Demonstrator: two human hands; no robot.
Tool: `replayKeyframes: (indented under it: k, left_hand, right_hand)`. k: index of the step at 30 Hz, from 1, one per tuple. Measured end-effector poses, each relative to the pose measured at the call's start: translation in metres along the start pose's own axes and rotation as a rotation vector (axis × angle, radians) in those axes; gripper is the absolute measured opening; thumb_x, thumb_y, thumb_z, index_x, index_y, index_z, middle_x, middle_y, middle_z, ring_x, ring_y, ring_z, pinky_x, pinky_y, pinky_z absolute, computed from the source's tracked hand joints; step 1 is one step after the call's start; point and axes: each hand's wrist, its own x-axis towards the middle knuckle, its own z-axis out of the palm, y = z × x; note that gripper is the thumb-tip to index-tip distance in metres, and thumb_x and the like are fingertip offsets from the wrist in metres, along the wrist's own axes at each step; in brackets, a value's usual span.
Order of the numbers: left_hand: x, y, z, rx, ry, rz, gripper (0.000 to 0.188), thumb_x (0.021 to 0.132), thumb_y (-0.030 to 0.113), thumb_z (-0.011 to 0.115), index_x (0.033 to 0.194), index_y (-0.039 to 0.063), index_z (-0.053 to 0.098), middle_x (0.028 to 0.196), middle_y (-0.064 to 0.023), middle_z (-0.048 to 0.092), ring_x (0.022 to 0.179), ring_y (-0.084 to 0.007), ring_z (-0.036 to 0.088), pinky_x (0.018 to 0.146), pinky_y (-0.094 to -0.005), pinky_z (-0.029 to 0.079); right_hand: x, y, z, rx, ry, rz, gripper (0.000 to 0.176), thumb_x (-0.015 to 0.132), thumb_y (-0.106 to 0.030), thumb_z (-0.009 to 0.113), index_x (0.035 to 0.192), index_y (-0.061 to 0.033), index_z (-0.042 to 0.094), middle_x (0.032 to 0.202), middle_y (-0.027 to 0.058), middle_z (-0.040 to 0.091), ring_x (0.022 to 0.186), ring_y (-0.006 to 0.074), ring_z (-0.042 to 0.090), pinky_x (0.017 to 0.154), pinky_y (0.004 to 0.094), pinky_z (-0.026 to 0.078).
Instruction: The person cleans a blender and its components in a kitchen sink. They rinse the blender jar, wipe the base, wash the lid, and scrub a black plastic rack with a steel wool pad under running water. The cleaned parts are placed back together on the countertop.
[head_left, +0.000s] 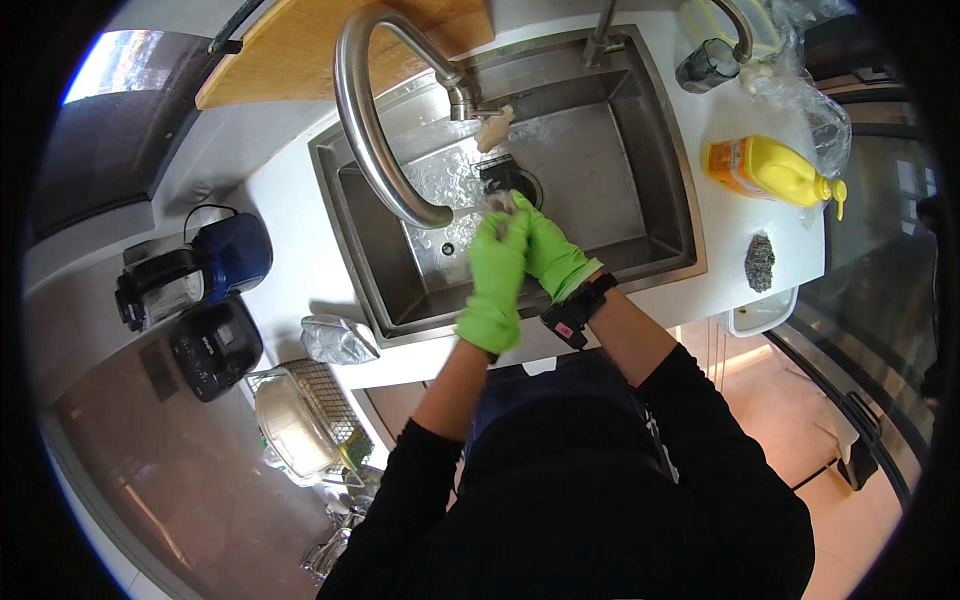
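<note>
Both hands wear green rubber gloves and meet over a stainless steel sink (592, 172). My left hand (496, 277) and my right hand (551, 251) close their fingers around a small pale, wet thing (500, 201), partly covered and too blurred to name. Beside them is the spout of a curved steel faucet (431, 214), with water running from it towards the fingers. Under the hands lies the drain (531, 187), with a dark wire-like piece at its edge. A crumpled beige piece (495, 130), perhaps cloth, is near the faucet base.
Right of the sink are a yellow pump bottle (784, 169), a steel scouring pad (760, 262), a dark glass (707, 66) and plastic film (817, 112). Left are a silver pouch (339, 339), a blue and black appliance (232, 251) and a dish rack (322, 390). A wooden board (300, 52) stands behind.
</note>
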Motion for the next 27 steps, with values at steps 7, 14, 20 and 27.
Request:
replayKeyframes:
  k: [7,14,20,27]
  left_hand:
    - [0.028,0.002,-0.032,0.359,0.001,-0.131,0.041,0.097,0.040,0.067,0.091,-0.001,0.072,0.075,-0.0134,0.072,0.068,-0.0229,0.068,0.060,-0.0367,0.050]
    - [0.005,-0.031,-0.009,0.455,0.079,0.031,0.041,0.099,0.039,0.065,0.094,-0.001,0.074,0.076,-0.0171,0.071,0.069,-0.0272,0.066,0.068,-0.0395,0.053]
    - [0.002,-0.021,-0.002,0.600,0.200,0.077,0.039,0.097,0.045,0.062,0.098,0.008,0.077,0.083,-0.0183,0.072,0.081,-0.0407,0.070,0.076,-0.0498,0.055]
    - [0.050,-0.019,-0.027,0.620,0.133,-0.052,0.041,0.102,0.038,0.061,0.101,-0.002,0.072,0.082,-0.0273,0.068,0.077,-0.0475,0.065,0.068,-0.0464,0.052]
  right_hand:
    - [0.014,0.055,-0.016,-0.386,0.050,-0.312,0.031,0.105,-0.031,0.057,0.120,-0.0058,0.067,0.104,0.0040,0.071,0.092,0.0194,0.068,0.078,0.0338,0.056]
    - [0.023,0.040,-0.041,-0.257,-0.055,-0.140,0.035,0.106,-0.036,0.052,0.111,-0.0068,0.070,0.094,0.0021,0.071,0.085,0.0180,0.067,0.073,0.0353,0.054]
    - [-0.001,0.032,-0.001,-1.052,0.199,-0.312,0.053,0.107,-0.052,0.043,0.114,-0.0060,0.068,0.093,0.0111,0.072,0.088,0.0261,0.068,0.079,0.0402,0.054]
    - [-0.018,0.026,0.014,-0.305,-0.011,-0.107,0.043,0.109,-0.042,0.049,0.132,-0.0075,0.061,0.120,0.0064,0.067,0.102,0.0199,0.067,0.087,0.0379,0.058]
